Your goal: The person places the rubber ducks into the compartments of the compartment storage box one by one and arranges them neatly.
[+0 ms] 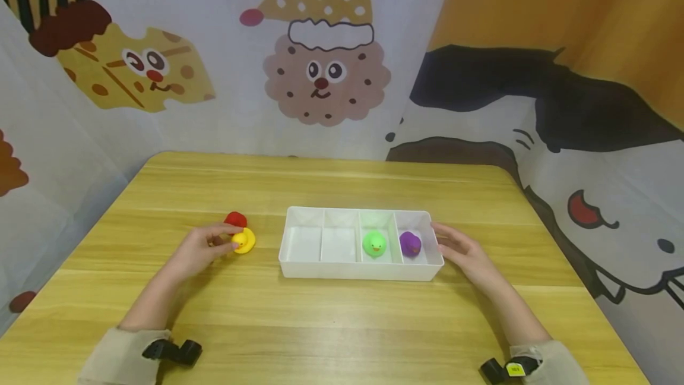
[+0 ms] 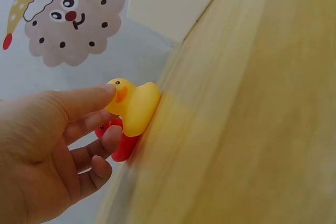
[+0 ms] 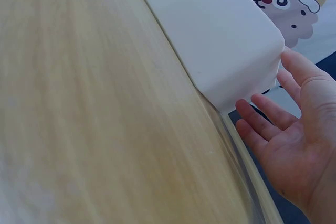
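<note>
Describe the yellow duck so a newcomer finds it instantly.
On the wooden table, look left of the white tray in the head view. The yellow duck is at the left hand. Its colour sets it apart from the red toy just behind.

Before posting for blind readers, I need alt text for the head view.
A left hand pinches a yellow duck beside a red toy on a wooden table; a right hand touches a white divided box holding a green duck and a purple duck.

Gap right of yellow duck [image 1: 247,242], box [image 1: 352,271] beyond
</note>
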`<state>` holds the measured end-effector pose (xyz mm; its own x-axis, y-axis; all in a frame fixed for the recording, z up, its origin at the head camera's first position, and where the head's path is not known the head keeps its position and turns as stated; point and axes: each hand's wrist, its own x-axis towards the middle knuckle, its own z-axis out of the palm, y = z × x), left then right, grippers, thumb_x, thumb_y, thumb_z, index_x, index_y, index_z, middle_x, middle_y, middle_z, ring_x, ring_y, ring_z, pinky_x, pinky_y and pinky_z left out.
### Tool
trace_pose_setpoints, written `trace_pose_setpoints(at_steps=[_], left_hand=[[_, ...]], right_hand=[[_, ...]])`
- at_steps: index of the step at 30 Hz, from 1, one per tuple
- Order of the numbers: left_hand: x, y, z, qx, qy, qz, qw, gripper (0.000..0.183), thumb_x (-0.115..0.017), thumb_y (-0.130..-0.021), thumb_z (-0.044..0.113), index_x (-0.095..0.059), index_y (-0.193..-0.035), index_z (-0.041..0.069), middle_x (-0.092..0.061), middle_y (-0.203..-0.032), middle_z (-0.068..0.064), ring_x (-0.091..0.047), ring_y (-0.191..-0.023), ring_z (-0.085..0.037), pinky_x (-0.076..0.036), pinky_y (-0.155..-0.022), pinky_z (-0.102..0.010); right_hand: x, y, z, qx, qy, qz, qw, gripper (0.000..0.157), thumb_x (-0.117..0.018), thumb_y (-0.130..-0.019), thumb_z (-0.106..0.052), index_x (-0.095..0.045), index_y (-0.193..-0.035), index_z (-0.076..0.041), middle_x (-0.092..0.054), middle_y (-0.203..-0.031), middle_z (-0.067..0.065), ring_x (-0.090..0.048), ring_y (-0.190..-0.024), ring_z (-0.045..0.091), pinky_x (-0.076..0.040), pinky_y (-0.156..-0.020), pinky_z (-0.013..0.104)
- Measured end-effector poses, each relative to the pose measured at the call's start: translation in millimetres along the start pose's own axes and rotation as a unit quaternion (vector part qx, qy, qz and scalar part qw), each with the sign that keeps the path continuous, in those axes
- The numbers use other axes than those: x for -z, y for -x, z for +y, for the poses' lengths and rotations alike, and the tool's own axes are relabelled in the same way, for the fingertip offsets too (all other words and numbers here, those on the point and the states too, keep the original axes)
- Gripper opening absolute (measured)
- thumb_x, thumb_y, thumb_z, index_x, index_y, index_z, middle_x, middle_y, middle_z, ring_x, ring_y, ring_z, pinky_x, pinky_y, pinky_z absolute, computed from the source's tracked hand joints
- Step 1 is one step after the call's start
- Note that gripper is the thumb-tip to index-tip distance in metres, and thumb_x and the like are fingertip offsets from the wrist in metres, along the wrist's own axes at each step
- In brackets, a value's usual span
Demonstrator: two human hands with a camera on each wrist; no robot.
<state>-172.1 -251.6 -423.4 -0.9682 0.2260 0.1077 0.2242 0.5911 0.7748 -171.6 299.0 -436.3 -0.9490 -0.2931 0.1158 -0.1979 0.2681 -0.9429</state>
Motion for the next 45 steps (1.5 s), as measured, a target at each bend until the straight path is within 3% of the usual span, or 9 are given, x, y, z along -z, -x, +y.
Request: trace_pose_setpoints(at_steps=[12, 19, 24, 33, 45], left_hand=[[-0.5, 0.2, -0.9, 0.005, 0.007, 0.009, 0.9999, 0.032, -0.072, -0.086, 0.011, -0.068, -0.117, 0.004, -0.061, -0.094, -0.011, -0.045, -0.065, -0.020, -0.036, -0.046, -0.024], [0.3, 0.6, 2.8, 0.019, 0.018, 0.010, 0.9996, 0.032, -0.072, -0.087, 0.015, -0.068, -0.118, 0.006, -0.061, -0.086, -0.010, -0.052, -0.060, -0.022, -0.045, -0.047, -0.028], [0.9, 1.4, 8.2, 0.020, 0.029, 0.013, 0.9993, 0.034, -0.072, -0.087, 0.015, -0.067, -0.119, 0.006, -0.061, -0.088, -0.011, -0.054, -0.066, -0.027, -0.048, -0.049, -0.031], [1.6, 2.6, 21.1, -0.012, 0.022, 0.027, 0.9993, 0.033, -0.073, -0.087, 0.017, -0.068, -0.118, 0.008, -0.063, -0.101, -0.008, -0.054, -0.074, -0.025, -0.046, -0.053, -0.028], [-1.4, 3.1, 37.1, -0.061, 0.027, 0.044, 0.9968, 0.031, -0.074, -0.086, 0.019, -0.070, -0.115, 0.009, -0.064, -0.107, -0.004, -0.054, -0.071, -0.022, -0.046, -0.053, -0.027]], right_hand=[[-0.6, 0.4, -2.1, 0.003, -0.010, -0.006, 1.000, 0.049, -0.057, -0.097, -0.009, -0.041, -0.142, 0.002, -0.044, -0.138, 0.028, -0.055, -0.114, 0.008, -0.043, -0.091, 0.021], [-0.5, 0.6, -1.8, 0.002, -0.010, -0.005, 1.000, 0.049, -0.056, -0.097, -0.009, -0.040, -0.142, 0.002, -0.044, -0.138, 0.027, -0.054, -0.114, 0.009, -0.042, -0.092, 0.021], [-0.4, 0.7, -2.1, 0.001, -0.007, -0.005, 1.000, 0.049, -0.057, -0.097, -0.010, -0.040, -0.142, 0.001, -0.045, -0.138, 0.026, -0.055, -0.114, 0.008, -0.042, -0.092, 0.021], [0.0, 0.5, -0.3, 0.003, -0.007, -0.006, 1.000, 0.049, -0.056, -0.097, -0.009, -0.040, -0.142, 0.002, -0.045, -0.137, 0.028, -0.055, -0.113, 0.007, -0.042, -0.091, 0.021], [-0.1, 0.6, 0.4, -0.006, 0.001, 0.000, 1.000, 0.050, -0.058, -0.096, -0.013, -0.042, -0.142, -0.002, -0.045, -0.138, 0.025, -0.054, -0.114, 0.008, -0.042, -0.092, 0.022]])
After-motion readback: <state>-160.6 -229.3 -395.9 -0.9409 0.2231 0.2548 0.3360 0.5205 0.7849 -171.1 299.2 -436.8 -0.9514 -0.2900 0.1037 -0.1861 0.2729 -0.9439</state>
